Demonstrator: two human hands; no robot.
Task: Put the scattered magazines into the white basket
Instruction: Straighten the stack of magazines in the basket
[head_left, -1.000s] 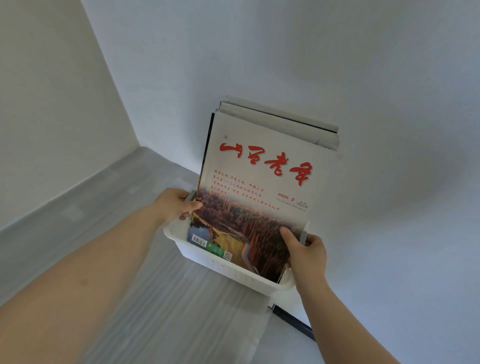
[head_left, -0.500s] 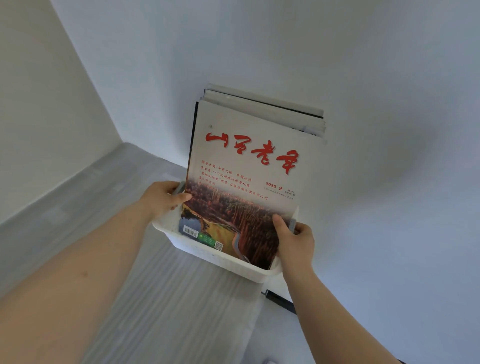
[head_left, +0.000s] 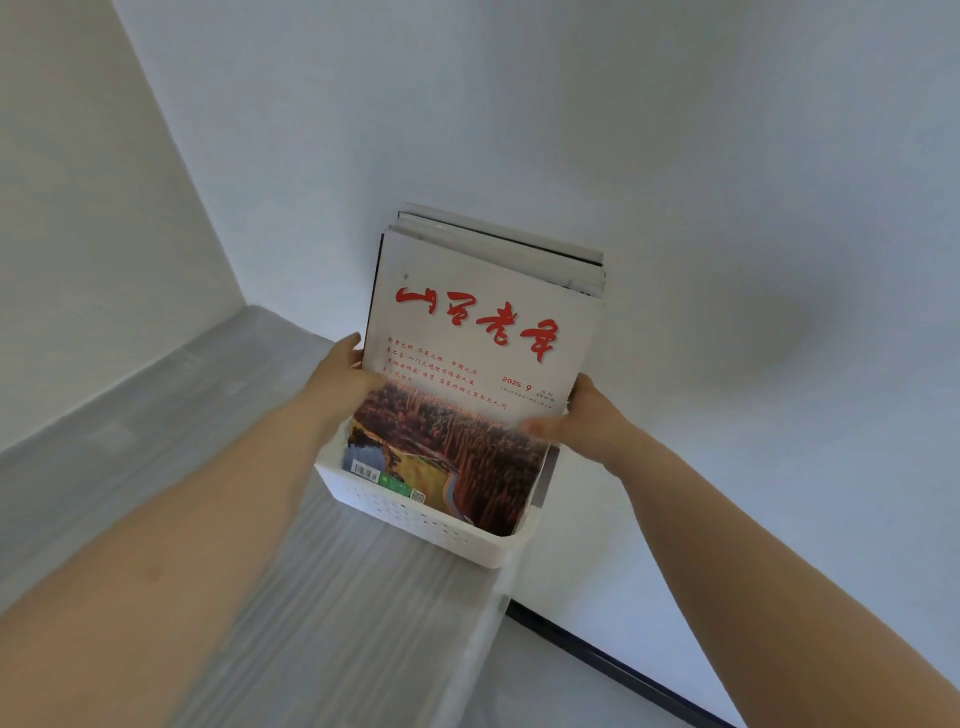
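Both hands had climbed from the white basket (head_left: 415, 514) rim to the side edges of the magazines (head_left: 483, 364) standing inside it. The left hand (head_left: 343, 384) and right hand (head_left: 582, 421) each clasped the stack, probably squaring it; stowing looked nearly done.

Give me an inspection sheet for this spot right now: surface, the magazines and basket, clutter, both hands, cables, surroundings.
Surface: pale grey wood-grain top, basket at its right edge against the wall.
Job's things: white basket with perforated walls; magazines standing upright in it, front cover with red title and forest photo, several more behind.
Clutter: nothing seen.
Grippers: left hand holds the stack's left edge; right hand holds its right edge, thumb on the front cover.
Cables: nothing seen.
Surroundings: white walls meeting in a corner at left; dark strip along the wall's foot below the surface edge.
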